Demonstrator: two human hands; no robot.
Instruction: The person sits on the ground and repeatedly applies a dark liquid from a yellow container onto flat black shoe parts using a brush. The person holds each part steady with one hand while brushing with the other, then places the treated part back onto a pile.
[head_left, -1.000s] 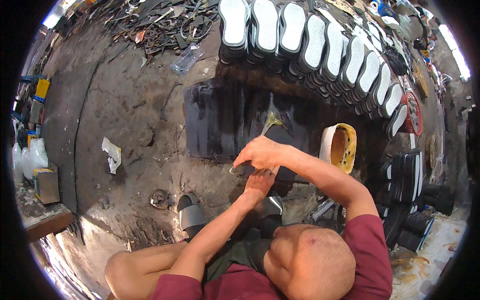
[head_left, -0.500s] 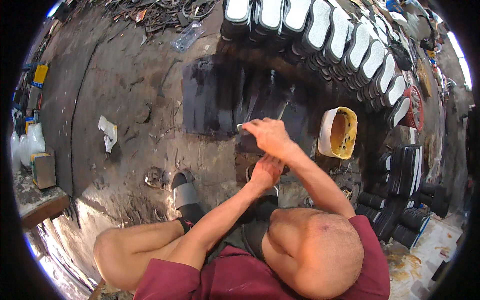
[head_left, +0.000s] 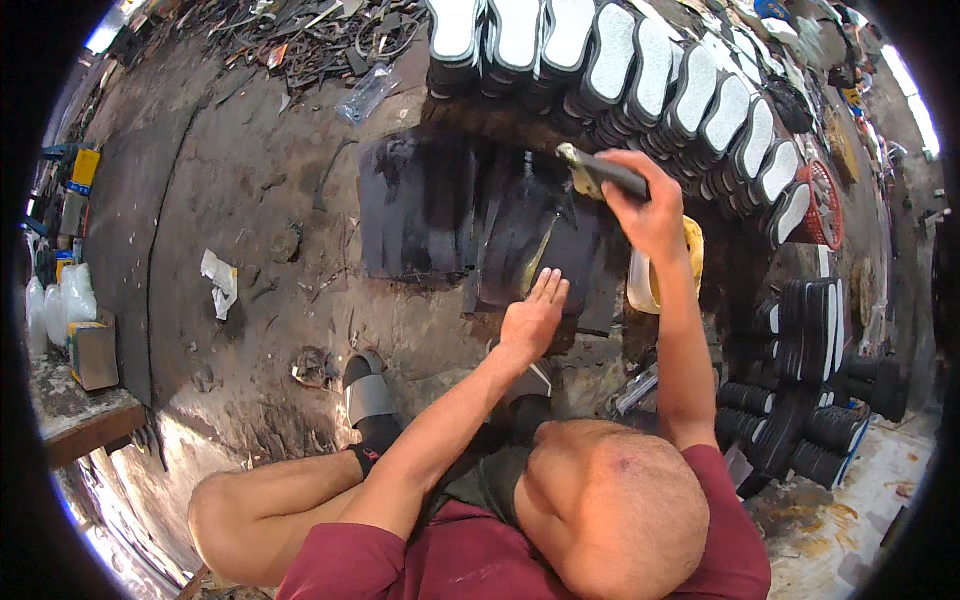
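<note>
Plainly a shoe-sole workshop: rows of white-topped soles stacked along the far edge of a grimy floor, black rubber sheets, scrap offcuts, glue tub.

Black rubber sheet, white-topped soles

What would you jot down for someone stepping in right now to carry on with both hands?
Left hand: flat, palm down, pressing the dark rubber sheet on the floor.
Right hand: raised above the sheet, closed around a brush with a dark handle and yellowish tip.
Nearby: a yellow-stained glue tub right of the sheet; more dark sheets to the left; rows of white shoe soles beyond.
Done: a yellowish streak shows on the sheet.
Left: most of the sheet looks bare; probably keep brushing.
</note>
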